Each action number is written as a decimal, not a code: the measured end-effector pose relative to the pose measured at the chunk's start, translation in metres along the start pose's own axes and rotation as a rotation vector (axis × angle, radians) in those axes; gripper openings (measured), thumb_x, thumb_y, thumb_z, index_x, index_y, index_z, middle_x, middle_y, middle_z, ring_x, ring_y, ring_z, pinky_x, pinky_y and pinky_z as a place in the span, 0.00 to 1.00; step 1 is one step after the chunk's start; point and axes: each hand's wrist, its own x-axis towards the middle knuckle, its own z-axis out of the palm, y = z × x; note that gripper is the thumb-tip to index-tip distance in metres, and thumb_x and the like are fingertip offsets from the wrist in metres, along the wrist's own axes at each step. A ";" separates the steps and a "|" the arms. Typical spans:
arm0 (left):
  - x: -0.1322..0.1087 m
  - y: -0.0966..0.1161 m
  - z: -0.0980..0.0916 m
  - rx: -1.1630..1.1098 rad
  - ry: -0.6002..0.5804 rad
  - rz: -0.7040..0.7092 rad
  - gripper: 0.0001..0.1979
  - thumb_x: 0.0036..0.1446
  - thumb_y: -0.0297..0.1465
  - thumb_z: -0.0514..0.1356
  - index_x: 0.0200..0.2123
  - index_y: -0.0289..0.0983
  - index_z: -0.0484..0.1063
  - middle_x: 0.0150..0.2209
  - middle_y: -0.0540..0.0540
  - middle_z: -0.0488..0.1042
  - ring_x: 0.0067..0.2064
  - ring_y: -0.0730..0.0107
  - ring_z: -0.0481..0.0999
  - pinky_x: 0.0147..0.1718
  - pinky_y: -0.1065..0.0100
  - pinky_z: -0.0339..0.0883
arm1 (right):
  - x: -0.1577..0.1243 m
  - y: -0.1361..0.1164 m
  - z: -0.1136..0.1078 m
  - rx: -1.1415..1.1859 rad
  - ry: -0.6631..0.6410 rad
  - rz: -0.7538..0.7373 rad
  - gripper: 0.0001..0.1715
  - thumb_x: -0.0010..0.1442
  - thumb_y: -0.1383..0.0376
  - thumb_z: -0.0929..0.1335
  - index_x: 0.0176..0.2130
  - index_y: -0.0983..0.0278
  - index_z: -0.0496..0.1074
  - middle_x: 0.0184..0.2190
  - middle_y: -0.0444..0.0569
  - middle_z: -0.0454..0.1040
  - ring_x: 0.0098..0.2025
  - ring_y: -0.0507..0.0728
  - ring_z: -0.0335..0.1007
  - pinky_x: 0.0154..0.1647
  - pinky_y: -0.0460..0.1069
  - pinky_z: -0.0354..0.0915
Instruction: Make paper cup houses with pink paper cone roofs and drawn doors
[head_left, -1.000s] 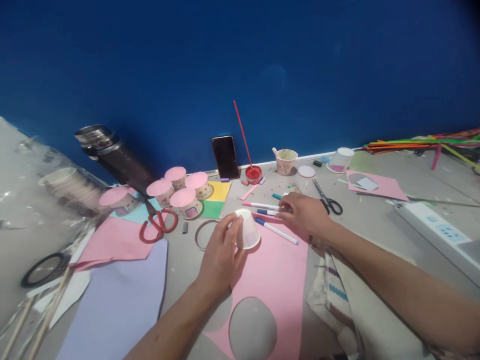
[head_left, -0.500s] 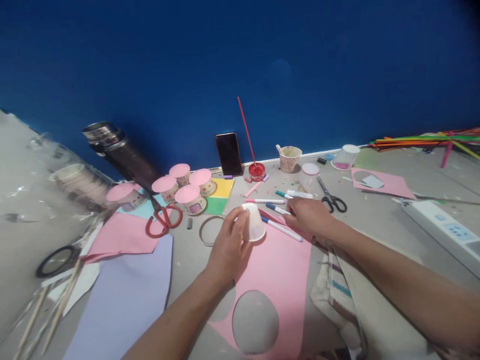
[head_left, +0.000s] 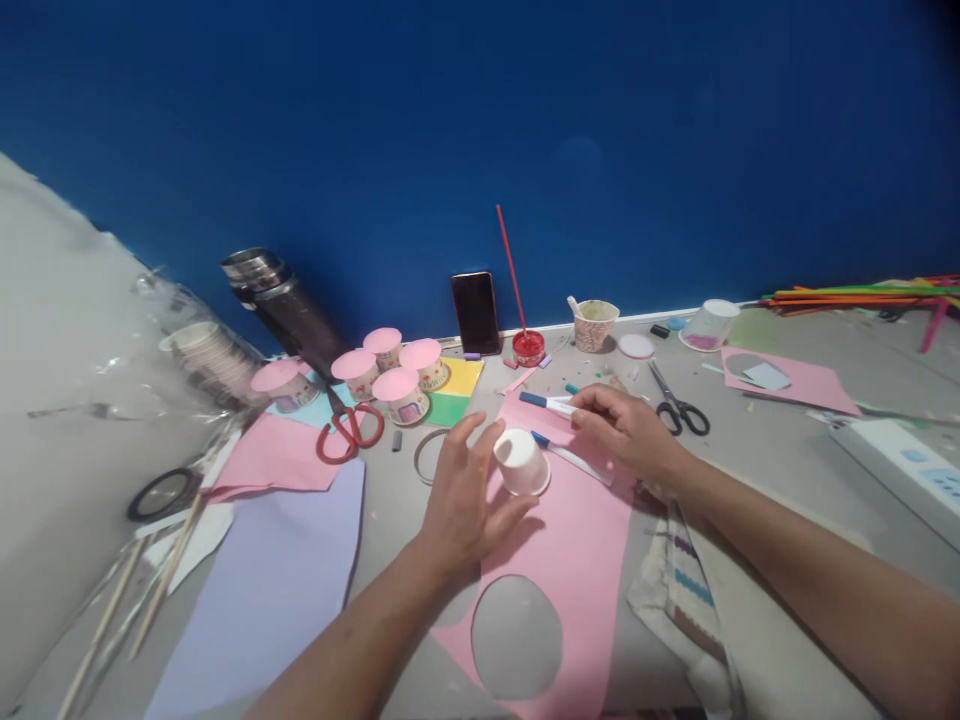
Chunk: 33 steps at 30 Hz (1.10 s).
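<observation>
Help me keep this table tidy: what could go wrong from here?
The left hand is spread open beside the white cup, so a nudge might tip it. The marker lying by the cup could roll. The tall red stick, if knocked, might topple its red pot.

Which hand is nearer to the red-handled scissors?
Left. The left hand is to the right of the red-handled scissors, by a white cup; the right hand is farther right, holding a blue-capped marker.
</observation>
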 end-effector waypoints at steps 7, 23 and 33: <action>0.011 0.018 -0.028 0.071 0.070 0.189 0.18 0.73 0.32 0.57 0.62 0.38 0.64 0.45 0.40 0.75 0.45 0.58 0.74 0.46 0.57 0.71 | -0.024 -0.023 0.002 0.080 -0.143 -0.294 0.12 0.68 0.58 0.67 0.40 0.61 0.79 0.34 0.50 0.84 0.33 0.56 0.77 0.35 0.48 0.68; 0.010 0.035 -0.046 -0.134 -0.108 0.066 0.08 0.74 0.28 0.54 0.44 0.38 0.74 0.33 0.46 0.78 0.33 0.67 0.76 0.32 0.67 0.68 | -0.046 -0.040 0.027 0.827 -0.220 0.033 0.13 0.64 0.57 0.74 0.38 0.64 0.85 0.24 0.48 0.79 0.23 0.51 0.68 0.25 0.48 0.68; -0.005 -0.016 -0.082 -0.095 -0.190 -0.510 0.12 0.70 0.35 0.58 0.38 0.40 0.81 0.32 0.48 0.81 0.34 0.62 0.80 0.36 0.63 0.75 | 0.005 -0.008 -0.017 1.069 0.300 0.211 0.12 0.50 0.56 0.79 0.31 0.60 0.79 0.15 0.37 0.65 0.18 0.47 0.53 0.21 0.45 0.58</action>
